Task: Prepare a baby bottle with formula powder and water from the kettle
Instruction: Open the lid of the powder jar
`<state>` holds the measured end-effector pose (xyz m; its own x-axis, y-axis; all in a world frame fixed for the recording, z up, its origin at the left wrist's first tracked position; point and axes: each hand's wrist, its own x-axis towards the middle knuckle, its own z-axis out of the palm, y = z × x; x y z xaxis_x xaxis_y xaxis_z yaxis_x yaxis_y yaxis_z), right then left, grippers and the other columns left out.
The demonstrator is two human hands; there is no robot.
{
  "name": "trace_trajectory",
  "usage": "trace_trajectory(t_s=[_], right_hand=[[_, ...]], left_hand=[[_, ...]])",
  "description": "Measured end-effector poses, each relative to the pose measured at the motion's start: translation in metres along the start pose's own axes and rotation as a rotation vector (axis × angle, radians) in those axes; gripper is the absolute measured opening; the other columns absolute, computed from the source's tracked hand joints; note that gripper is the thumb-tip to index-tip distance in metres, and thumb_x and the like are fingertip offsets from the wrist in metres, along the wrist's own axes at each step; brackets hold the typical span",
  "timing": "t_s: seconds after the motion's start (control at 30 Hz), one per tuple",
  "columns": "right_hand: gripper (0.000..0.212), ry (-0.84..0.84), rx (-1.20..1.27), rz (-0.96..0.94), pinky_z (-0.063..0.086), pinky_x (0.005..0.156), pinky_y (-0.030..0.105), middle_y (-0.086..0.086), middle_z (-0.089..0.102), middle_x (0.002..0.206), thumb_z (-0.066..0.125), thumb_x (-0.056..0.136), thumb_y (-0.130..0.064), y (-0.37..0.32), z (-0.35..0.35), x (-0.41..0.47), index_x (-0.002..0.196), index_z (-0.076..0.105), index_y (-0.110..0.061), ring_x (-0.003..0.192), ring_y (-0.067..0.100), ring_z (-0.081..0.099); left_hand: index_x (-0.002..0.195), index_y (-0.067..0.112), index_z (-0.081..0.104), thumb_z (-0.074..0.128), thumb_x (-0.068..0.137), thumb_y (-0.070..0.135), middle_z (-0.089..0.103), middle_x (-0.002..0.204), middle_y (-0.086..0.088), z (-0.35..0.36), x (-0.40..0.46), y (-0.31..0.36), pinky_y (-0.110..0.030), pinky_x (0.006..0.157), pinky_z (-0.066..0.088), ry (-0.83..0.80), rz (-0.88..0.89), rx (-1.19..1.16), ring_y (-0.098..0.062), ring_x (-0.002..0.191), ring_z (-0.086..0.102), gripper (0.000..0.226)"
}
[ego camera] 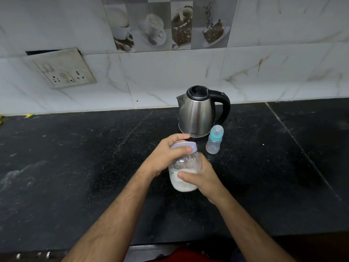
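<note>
Left hand grips the round white lid; right hand clasps the clear powder-filled jar.

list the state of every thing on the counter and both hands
jar: lid on, part full of white powder, held
lid: on the jar, gripped from above
left hand: closed on the lid
right hand: wrapped round the jar body
kettle: lid shut, upright on counter
baby bottle: capped, empty, standing beside the kettle

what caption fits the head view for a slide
Left hand grips the lid of a powder jar held by the right hand, kettle and bottle behind.
</note>
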<state>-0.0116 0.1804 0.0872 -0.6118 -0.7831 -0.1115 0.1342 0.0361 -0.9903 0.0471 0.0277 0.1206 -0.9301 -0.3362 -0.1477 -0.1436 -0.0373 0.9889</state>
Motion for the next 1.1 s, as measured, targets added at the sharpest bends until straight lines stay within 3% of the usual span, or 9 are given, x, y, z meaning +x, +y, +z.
trace_trajectory(t_s=[0.1, 0.2, 0.33, 0.47, 0.6, 0.77, 0.93, 1.03, 1.1], right_hand=[[0.07, 0.032, -0.02, -0.026, 0.054, 0.08, 0.023, 0.004, 0.072, 0.111, 0.082, 0.062, -0.014, -0.001, 0.006, -0.001, 0.125, 0.052, -0.012, 0.103, 0.015, 0.07], [0.076, 0.072, -0.077, -0.029, 0.055, 0.084, 0.027, 0.002, 0.071, 0.112, 0.083, 0.056, -0.029, -0.001, 0.012, -0.001, 0.124, 0.052, -0.016, 0.103, 0.014, 0.069], [0.076, 0.205, -0.327, -0.034, 0.057, 0.084, 0.028, -0.011, 0.067, 0.108, 0.085, 0.054, -0.039, -0.002, 0.017, -0.001, 0.119, 0.047, -0.028, 0.098, 0.003, 0.066], [0.086, 0.133, -0.327, -0.013, 0.054, 0.092, 0.03, -0.013, 0.063, 0.118, 0.083, 0.051, -0.047, -0.003, 0.015, 0.004, 0.126, 0.044, -0.032, 0.107, 0.002, 0.063], [0.086, 0.038, -0.233, -0.033, 0.05, 0.099, 0.03, -0.011, 0.061, 0.127, 0.084, 0.06, -0.041, -0.005, 0.013, 0.01, 0.133, 0.042, -0.026, 0.117, 0.002, 0.06], [0.082, 0.02, -0.202, -0.005, 0.051, 0.102, 0.042, -0.005, 0.066, 0.124, 0.086, 0.06, -0.036, -0.001, 0.008, 0.014, 0.132, 0.048, -0.022, 0.114, 0.01, 0.064], [0.073, 0.054, -0.223, 0.026, 0.053, 0.099, 0.041, -0.007, 0.067, 0.12, 0.088, 0.062, -0.025, 0.002, 0.003, 0.017, 0.124, 0.051, -0.031, 0.11, 0.008, 0.065], [0.077, 0.067, -0.236, 0.028, 0.053, 0.098, 0.039, -0.008, 0.065, 0.121, 0.088, 0.058, -0.03, 0.002, 0.005, 0.016, 0.124, 0.049, -0.033, 0.11, 0.007, 0.064], [0.08, 0.063, -0.237, 0.026, 0.053, 0.097, 0.037, -0.009, 0.065, 0.121, 0.088, 0.056, -0.034, 0.003, 0.008, 0.015, 0.126, 0.049, -0.032, 0.11, 0.006, 0.064]], left_hand=[[0.129, 0.022, 0.058, 0.078, 0.06, 0.04, 0.071, 0.112, -0.005, -0.003, -0.003, 0.0, -0.031, 0.082, 0.055, 0.024, 0.008, -0.012, -0.016, 0.096, 0.07, 0.074], [0.127, 0.021, 0.058, 0.078, 0.061, 0.037, 0.069, 0.111, -0.006, -0.003, -0.007, 0.003, -0.028, 0.08, 0.056, 0.051, 0.015, -0.008, -0.015, 0.094, 0.069, 0.071], [0.121, 0.023, 0.062, 0.077, 0.064, 0.035, 0.067, 0.112, 0.002, 0.011, -0.012, 0.001, -0.026, 0.084, 0.057, 0.252, 0.037, 0.121, -0.012, 0.099, 0.067, 0.06], [0.143, 0.025, 0.045, 0.079, 0.064, 0.04, 0.065, 0.117, 0.004, 0.004, -0.01, 0.004, -0.031, 0.092, 0.057, 0.231, 0.008, 0.115, -0.01, 0.102, 0.069, 0.088], [0.151, 0.026, 0.032, 0.08, 0.056, 0.053, 0.066, 0.122, 0.006, -0.006, -0.008, 0.011, -0.034, 0.097, 0.054, 0.217, 0.026, 0.118, -0.008, 0.11, 0.066, 0.11], [0.154, 0.022, 0.022, 0.074, 0.066, 0.049, 0.062, 0.134, 0.004, -0.019, -0.016, 0.008, -0.032, 0.103, 0.049, 0.12, 0.001, 0.021, -0.012, 0.122, 0.061, 0.106], [0.154, 0.016, 0.026, 0.072, 0.085, 0.017, 0.058, 0.14, -0.003, -0.033, -0.025, -0.004, -0.033, 0.109, 0.045, 0.09, -0.008, -0.069, -0.015, 0.127, 0.058, 0.083], [0.148, 0.016, 0.037, 0.082, 0.074, 0.011, 0.062, 0.133, -0.005, -0.034, -0.024, -0.006, -0.026, 0.098, 0.052, 0.126, 0.023, -0.053, -0.011, 0.118, 0.063, 0.086], [0.142, 0.024, 0.044, 0.089, 0.06, 0.021, 0.062, 0.13, -0.004, -0.033, -0.022, -0.006, -0.026, 0.094, 0.053, 0.152, 0.042, -0.024, -0.009, 0.113, 0.065, 0.093]])
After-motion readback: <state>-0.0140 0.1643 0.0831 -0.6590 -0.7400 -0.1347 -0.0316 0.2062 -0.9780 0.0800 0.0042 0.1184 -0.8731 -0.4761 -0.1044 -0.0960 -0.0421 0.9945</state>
